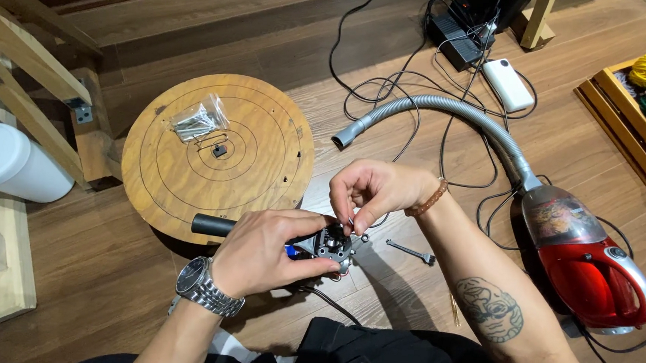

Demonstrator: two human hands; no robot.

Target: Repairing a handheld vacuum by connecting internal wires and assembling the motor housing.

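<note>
At the far left a white cylinder container stands beside a wooden frame. Next is a round plywood disc on the floor, with a clear bag of screws lying on it. In front of the disc, the left hand is closed around a small black device with a black tube handle. The right hand pinches with narrow fingertips a tiny part on top of this device. Just right lies a small metal wrench. Further right is a red vacuum cleaner with a grey hose.
</note>
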